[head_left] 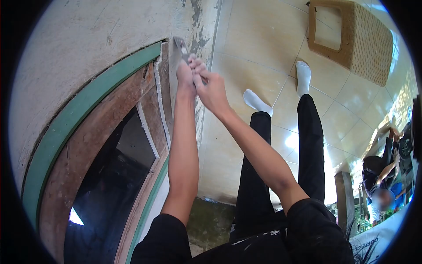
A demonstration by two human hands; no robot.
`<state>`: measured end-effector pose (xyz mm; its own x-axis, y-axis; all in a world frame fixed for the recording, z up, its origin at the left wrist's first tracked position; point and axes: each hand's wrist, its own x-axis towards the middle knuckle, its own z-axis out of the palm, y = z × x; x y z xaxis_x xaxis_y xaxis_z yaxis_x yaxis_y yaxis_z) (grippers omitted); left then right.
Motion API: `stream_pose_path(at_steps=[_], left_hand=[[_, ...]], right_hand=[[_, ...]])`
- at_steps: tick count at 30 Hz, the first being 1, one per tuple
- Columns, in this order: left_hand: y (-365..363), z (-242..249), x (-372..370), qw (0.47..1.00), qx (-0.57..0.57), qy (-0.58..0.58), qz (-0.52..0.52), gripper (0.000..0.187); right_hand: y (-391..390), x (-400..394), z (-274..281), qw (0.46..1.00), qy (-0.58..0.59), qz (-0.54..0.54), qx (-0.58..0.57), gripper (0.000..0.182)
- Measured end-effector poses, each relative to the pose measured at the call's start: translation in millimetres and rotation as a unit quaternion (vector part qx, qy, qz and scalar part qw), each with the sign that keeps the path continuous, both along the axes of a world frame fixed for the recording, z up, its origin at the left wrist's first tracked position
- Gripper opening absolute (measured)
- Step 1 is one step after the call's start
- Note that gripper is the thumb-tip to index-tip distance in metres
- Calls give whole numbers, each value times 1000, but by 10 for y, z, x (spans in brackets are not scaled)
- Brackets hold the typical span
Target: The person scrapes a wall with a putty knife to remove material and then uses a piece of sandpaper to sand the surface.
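Both my hands are together at the wall beside the upper corner of the window frame. A flat grey metal scraper (179, 44) lies against the wall (193, 26), where the paint is peeling in patches. My left hand (185, 75) is closed at the scraper's lower end. Close against it, my right hand (210, 86) has its fingers curled round the lower part of the same tool. The handle is mostly hidden by my fingers. The green outer edge of the window frame (88, 101) curves away to the left.
A tan woven-pattern plastic stool (369, 44) rests on the tiled floor (255, 35) at the upper right. My feet in white socks stand on the tiles. Another person (378, 169) is at the far right, near a wooden post (345, 198). Dark window glass (110, 185) is at the lower left.
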<state>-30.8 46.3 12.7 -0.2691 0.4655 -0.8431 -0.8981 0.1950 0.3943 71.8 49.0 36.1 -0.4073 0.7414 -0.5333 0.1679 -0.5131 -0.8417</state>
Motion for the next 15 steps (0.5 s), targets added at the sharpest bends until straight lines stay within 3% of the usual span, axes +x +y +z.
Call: stream_pose_path(at_steps=[3,5,7,9,10,15], left_hand=[[70,32,32,999,-38,33,-8,27],[-36,113,154,998,-47,34,3,27],[-389,210,319,989,-96,-2,109,25],[-478,143,317,989,-83,-23,121,24],[-511,120,307,987,-69,-45,138,24],[39,-340,116,993,-95,-22,61,24]], right_hand=[[119,-21,-25,998,6,-29,-47,20],[76,146,101,997,-12,61,-53,21],[-84,252,165,995,-2,68,-72,20],[-151,303,191,989,-18,129,-68,24],[-153,284,136,996,-1,86,-31,25],[225,73,-211,997,-32,48,-54,24]])
